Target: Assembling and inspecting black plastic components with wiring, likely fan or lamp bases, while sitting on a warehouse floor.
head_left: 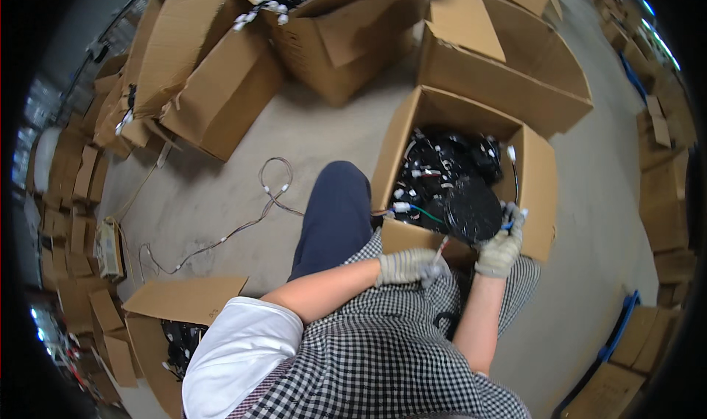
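The gloved fingers (431,266) of the left hand (407,266) are clenched around a thin wire (440,250) that rises toward the box edge. The right hand (501,248), also gloved, is closed on the rim of a black disc (471,210), and a blue wire end (509,225) is pinched at its fingertips. The disc is held tilted at the near right corner of an open box (537,191), partly inside it. The box is filled with black parts and a tangle of wires with white plugs (442,161); a green wire (427,213) is seen just left of the disc.

The box stands on the floor (221,198) just beyond a checked apron (383,360) and beside a dark-trousered knee (335,213). A loose harness (272,191) is laid on the floor to the left, well apart from the hands. More cardboard boxes (221,87) are spread around, some open and holding similar wired parts.
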{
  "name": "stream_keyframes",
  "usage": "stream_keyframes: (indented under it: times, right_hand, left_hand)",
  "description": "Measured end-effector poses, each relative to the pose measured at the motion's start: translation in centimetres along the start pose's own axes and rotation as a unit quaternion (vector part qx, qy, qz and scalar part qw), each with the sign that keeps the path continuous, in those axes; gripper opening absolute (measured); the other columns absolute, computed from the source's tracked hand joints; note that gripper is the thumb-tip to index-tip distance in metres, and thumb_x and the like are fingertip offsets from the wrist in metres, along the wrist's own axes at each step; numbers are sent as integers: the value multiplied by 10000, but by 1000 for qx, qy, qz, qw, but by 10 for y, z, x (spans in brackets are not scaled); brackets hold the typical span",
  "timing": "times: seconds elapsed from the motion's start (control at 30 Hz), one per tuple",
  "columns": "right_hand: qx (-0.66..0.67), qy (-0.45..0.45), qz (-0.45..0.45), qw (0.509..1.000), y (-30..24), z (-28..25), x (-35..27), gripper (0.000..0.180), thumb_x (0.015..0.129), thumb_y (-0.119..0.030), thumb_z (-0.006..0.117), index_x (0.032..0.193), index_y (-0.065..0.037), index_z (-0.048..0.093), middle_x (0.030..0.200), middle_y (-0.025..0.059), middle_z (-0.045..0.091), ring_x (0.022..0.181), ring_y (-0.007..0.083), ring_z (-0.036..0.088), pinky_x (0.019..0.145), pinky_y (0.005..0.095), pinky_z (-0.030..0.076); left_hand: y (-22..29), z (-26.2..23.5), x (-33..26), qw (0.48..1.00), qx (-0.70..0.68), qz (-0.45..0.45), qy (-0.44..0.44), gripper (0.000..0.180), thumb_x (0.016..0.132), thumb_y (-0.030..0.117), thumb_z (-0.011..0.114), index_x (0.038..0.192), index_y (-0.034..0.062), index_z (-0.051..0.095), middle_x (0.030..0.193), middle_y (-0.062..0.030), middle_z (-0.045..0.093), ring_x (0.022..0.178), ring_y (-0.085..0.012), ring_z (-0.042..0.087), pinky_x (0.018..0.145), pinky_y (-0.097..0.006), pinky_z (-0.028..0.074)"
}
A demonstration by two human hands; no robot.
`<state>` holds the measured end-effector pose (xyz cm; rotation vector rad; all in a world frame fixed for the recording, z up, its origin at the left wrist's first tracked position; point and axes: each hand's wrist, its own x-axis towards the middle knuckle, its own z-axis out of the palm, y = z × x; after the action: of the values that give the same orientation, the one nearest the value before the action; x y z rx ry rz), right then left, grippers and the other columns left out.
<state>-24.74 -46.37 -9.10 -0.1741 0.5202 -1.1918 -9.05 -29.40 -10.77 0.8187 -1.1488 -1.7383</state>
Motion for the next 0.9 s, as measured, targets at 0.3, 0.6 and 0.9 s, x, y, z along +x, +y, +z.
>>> stream_keyframes:
  times: [0.3,0.6,0.9]
  right_hand:
    - [149,-112,40,982,2,14,-15,219,890,-270,607,947,-67,667,981,72,687,1027,249,606,993,444,451]
    - [114,-176,137,968,7,0,-50,203,913,-287,578,896,-96,643,946,33,646,999,270,574,838,407,519]
    - [-38,-129,158,978,12,-4,-44,219,855,-261,665,822,-52,609,858,71,609,959,295,580,789,416,528]
  left_hand:
    - [20,-20,5,977,-193,-27,86,711,888,550,516,1301,-27,463,1143,-95,584,1009,-147,575,868,-287,480]
    - [49,2,32,890,-425,112,121,507,915,376,565,1237,-10,494,1031,-65,628,1012,-199,601,975,-387,440]
    - [72,-49,11,902,-233,135,337,477,909,348,588,1213,-4,482,1007,-64,620,953,-189,605,910,-348,481]
